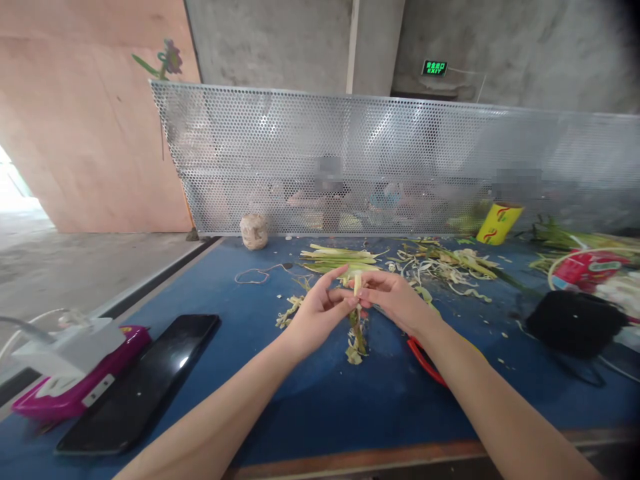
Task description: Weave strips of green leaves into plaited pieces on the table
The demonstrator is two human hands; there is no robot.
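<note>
Both hands meet over the middle of the blue table. Between the fingertips of my left hand [327,300] is a short pale vegetable stalk [357,283], held upright. My right hand [397,299] pinches the same stalk from the other side. Below the fingers hangs a wilted, brownish-green leafy strip [356,340]; whether it is still joined to the stalk I cannot tell. Just beyond the hands lies a bundle of trimmed pale green stalks [340,257]. A tool with a red handle [425,361] is partly covered by my right forearm.
Peelings [450,270] are strewn at the back right, near a yellow roll [499,223]. A black phone [143,383] and a magenta power strip [83,387] with a white charger lie left. A black pouch-like object [575,323] sits right. A perforated metal screen [280,147] borders the far edge.
</note>
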